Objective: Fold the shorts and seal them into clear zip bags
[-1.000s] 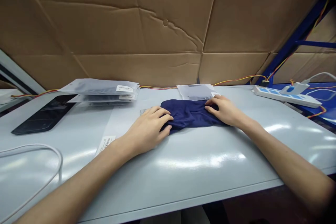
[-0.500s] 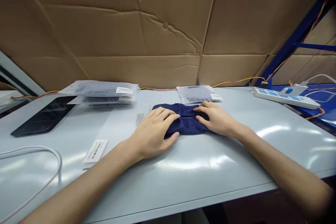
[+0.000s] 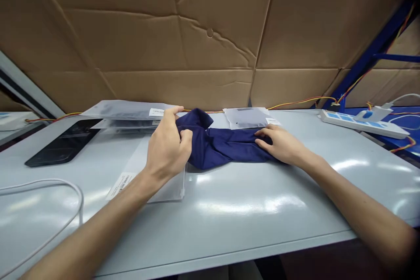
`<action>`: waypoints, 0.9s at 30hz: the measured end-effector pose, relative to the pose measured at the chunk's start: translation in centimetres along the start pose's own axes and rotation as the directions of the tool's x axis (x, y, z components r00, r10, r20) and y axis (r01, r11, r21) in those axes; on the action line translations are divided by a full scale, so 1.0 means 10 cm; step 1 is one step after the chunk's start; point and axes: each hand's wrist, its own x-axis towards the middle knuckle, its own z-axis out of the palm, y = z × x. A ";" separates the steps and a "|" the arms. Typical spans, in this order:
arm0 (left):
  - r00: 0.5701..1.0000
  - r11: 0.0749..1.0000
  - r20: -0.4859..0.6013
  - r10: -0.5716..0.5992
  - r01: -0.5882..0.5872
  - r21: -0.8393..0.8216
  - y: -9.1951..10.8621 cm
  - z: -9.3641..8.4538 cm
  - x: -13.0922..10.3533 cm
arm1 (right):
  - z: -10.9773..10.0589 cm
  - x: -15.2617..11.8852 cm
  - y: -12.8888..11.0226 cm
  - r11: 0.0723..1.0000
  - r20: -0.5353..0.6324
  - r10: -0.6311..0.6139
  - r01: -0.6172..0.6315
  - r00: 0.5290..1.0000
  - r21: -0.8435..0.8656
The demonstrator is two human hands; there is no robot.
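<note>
A navy blue folded fabric piece [image 3: 232, 145] lies across the table in front of me; its exact kind is not clear. My left hand [image 3: 169, 142] is closed on its left end, which is raised and bunched up off the table. At the right end my right hand [image 3: 280, 142] grips the cloth, fingers bent and thumb below them, low against the tabletop. Partly under my left wrist is a frosted clear plastic bag [image 3: 169, 188]. Beside it a white barcode label [image 3: 121, 185] shows, partly covered by my left forearm.
A stack of filled frosted bags [image 3: 121, 111] stands at back left, near a black phone-like slab [image 3: 64, 144]. Another filled bag [image 3: 247, 118] lies behind the cloth. A power strip [image 3: 364, 124] is at right, a white cable [image 3: 74, 188] at left. Cardboard [image 3: 210, 52] walls the back.
My left hand has moved left and up, lifting and bunching the cloth's left end. My right hand has shifted slightly right, and more of the cloth and the bag below shows.
</note>
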 end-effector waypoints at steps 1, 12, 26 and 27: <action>1.000 1.000 -0.025 -0.018 0.018 -0.019 -0.03 -0.01 0.01 | 0.00 0.00 0.02 1.000 0.000 0.004 -0.004 1.000 0.001; 0.888 0.914 0.281 0.363 -0.398 0.075 -0.08 0.05 -0.05 | 0.03 0.01 0.11 0.999 -0.021 -0.018 0.019 1.000 0.044; 0.820 0.937 0.550 0.158 -0.300 0.178 -0.20 0.09 -0.04 | 0.02 0.00 0.11 0.999 0.000 -0.007 0.007 1.000 0.037; 0.822 0.939 0.548 0.152 -0.293 0.179 -0.20 0.09 -0.04 | 0.03 0.00 0.12 0.999 -0.001 -0.008 0.008 1.000 0.036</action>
